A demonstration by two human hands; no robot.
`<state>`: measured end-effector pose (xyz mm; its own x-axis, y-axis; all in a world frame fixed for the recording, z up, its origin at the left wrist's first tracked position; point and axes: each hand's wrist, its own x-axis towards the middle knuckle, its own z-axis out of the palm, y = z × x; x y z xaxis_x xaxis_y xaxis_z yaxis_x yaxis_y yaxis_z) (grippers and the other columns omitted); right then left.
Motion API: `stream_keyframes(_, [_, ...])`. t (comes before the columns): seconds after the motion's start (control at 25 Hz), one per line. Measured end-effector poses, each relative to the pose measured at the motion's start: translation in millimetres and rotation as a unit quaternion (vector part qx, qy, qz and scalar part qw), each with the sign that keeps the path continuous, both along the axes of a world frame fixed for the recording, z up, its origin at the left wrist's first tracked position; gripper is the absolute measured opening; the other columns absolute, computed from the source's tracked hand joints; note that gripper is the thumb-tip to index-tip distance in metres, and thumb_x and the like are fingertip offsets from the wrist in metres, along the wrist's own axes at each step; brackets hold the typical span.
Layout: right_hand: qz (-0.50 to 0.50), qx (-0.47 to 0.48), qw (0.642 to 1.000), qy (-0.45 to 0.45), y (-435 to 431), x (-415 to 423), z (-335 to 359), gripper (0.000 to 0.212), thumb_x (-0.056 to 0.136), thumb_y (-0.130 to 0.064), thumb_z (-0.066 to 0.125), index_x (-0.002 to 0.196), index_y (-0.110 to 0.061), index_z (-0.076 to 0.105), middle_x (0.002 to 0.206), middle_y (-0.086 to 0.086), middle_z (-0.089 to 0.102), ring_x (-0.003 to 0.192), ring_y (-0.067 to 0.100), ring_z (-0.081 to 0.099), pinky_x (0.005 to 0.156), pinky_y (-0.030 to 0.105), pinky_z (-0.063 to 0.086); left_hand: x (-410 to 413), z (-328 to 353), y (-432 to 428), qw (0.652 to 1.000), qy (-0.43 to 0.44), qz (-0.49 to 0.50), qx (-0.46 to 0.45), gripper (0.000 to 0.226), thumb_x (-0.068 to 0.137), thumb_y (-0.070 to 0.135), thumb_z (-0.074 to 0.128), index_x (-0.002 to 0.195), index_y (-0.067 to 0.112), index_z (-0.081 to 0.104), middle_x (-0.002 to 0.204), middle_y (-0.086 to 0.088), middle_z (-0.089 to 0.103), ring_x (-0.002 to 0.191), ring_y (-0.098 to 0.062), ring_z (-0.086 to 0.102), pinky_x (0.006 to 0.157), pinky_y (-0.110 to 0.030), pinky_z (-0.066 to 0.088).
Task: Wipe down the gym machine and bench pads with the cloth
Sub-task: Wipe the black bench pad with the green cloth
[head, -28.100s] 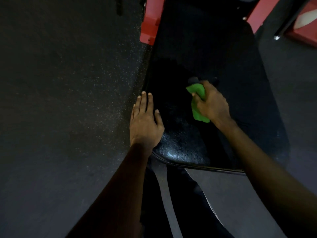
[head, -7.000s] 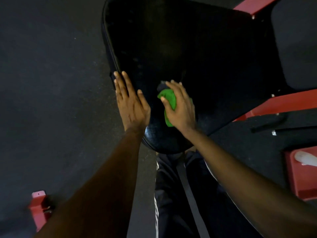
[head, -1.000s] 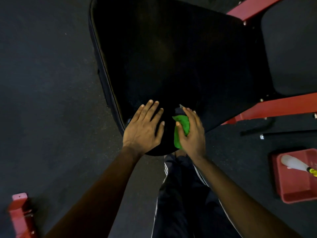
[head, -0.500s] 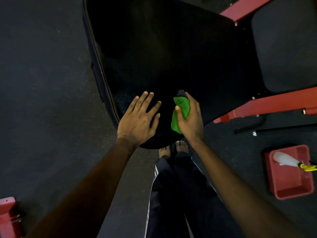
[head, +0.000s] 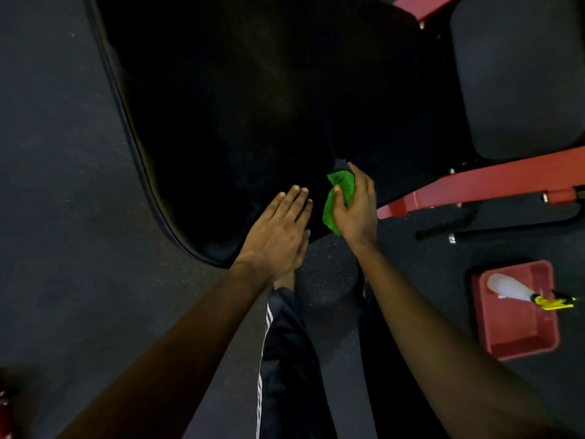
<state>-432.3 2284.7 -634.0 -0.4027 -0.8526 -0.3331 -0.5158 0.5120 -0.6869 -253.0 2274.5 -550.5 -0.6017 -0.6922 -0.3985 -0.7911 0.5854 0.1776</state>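
Observation:
A large black bench pad (head: 253,99) fills the upper middle of the head view, its narrow end toward me. My right hand (head: 356,210) grips a bunched green cloth (head: 337,198) at the pad's near right edge. My left hand (head: 278,229) lies flat with fingers together, palm down on the pad's near end, just left of the cloth. A second dark pad (head: 519,74) sits at the upper right beyond the red frame.
The red machine frame (head: 481,182) runs along the right of the pad. A red tray (head: 519,308) holding a white spray bottle (head: 509,288) with a yellow nozzle stands on the dark rubber floor at the right. My legs are below the pad's end.
Both hands have slid toward the pad's near edge, the right one carrying the cloth to the right corner. The camera view has shifted, so pad and tray sit lower right.

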Motion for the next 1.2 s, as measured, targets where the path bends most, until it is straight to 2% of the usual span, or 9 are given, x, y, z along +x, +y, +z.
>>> stream_keyframes(0.16, [-0.026, 0.015, 0.999, -0.019, -31.0, -38.6, -16.5, 0.055, 0.099, -0.026, 0.060, 0.150, -0.022, 0.042, 0.147, 0.005, 0.044, 0.132, 0.023, 0.047, 0.107, 0.040, 0.045, -27.9, -22.0, -7.7, 0.998, -0.058, -0.013, -0.012, 0.068, 0.105, 0.043, 0.023, 0.158, 0.004, 0.005, 0.167, -0.014, 0.000, 0.154, -0.027, -0.004, 0.120, -0.037, -0.011])
stream_keyframes(0.24, [0.008, 0.001, 0.999, -0.032, -26.3, -43.0, -17.2, 0.054, 0.099, -0.024, 0.060, 0.150, -0.021, 0.042, 0.148, 0.005, 0.044, 0.134, 0.023, 0.046, 0.110, 0.041, 0.043, -39.8, -28.3, -10.6, 0.996, -0.080, -0.020, -0.014, 0.072, 0.104, 0.046, 0.022, 0.158, 0.003, 0.001, 0.166, -0.015, -0.003, 0.154, -0.028, -0.006, 0.121, -0.039, -0.009])
stream_keyframes(0.44, [0.173, -0.030, 0.984, -0.005, 4.1, -64.6, -20.7, 0.057, 0.099, -0.018, 0.056, 0.153, -0.025, 0.039, 0.156, 0.002, 0.039, 0.149, 0.025, 0.028, 0.119, 0.051, 0.032, -59.3, -43.5, -13.6, 0.995, -0.094, -0.001, -0.020, 0.078, 0.101, 0.052, 0.031, 0.158, 0.003, 0.008, 0.166, -0.018, 0.005, 0.154, -0.030, 0.001, 0.123, -0.042, -0.002])
stream_keyframes(0.64, [0.154, -0.065, 0.986, 0.004, -23.7, -63.0, -34.3, 0.051, 0.101, -0.022, 0.055, 0.150, -0.023, 0.043, 0.154, 0.003, 0.043, 0.148, 0.027, 0.031, 0.119, 0.047, 0.034, -60.5, -50.2, -9.5, 0.994, -0.098, -0.005, -0.037, 0.081, 0.101, 0.057, 0.026, 0.158, 0.002, 0.009, 0.165, -0.019, 0.006, 0.154, -0.031, 0.002, 0.126, -0.044, 0.002])
stream_keyframes(0.84, [0.126, -0.085, 0.988, 0.015, -75.6, -65.7, -45.5, 0.052, 0.095, -0.028, 0.055, 0.146, -0.018, 0.049, 0.147, 0.007, 0.050, 0.141, 0.031, 0.043, 0.112, 0.053, 0.040, -60.6, -52.2, -8.8, 0.994, -0.098, 0.001, -0.044, 0.081, 0.100, 0.057, 0.028, 0.158, 0.002, 0.012, 0.165, -0.020, 0.008, 0.154, -0.032, 0.004, 0.125, -0.045, 0.005])
stream_keyframes(1.04, [0.195, -0.075, 0.978, 0.010, -27.3, -68.6, -29.8, 0.053, 0.100, -0.026, 0.056, 0.151, -0.018, 0.043, 0.154, 0.004, 0.044, 0.149, 0.026, 0.030, 0.120, 0.044, 0.030, -60.5, -51.6, -10.3, 0.995, -0.096, -0.001, -0.040, 0.080, 0.101, 0.056, 0.024, 0.158, 0.001, 0.010, 0.165, -0.021, 0.005, 0.154, -0.033, 0.002, 0.125, -0.046, 0.005])
stream_keyframes(1.2, [0.224, -0.085, 0.971, 0.014, -18.1, -72.9, -36.4, 0.051, 0.100, -0.021, 0.058, 0.149, -0.016, 0.046, 0.153, 0.004, 0.046, 0.150, 0.024, 0.029, 0.121, 0.043, 0.030, -60.2, -51.4, -11.6, 0.996, -0.085, 0.001, -0.032, 0.080, 0.102, 0.056, 0.025, 0.157, 0.001, 0.010, 0.165, -0.021, 0.005, 0.154, -0.032, 0.002, 0.125, -0.046, 0.005])
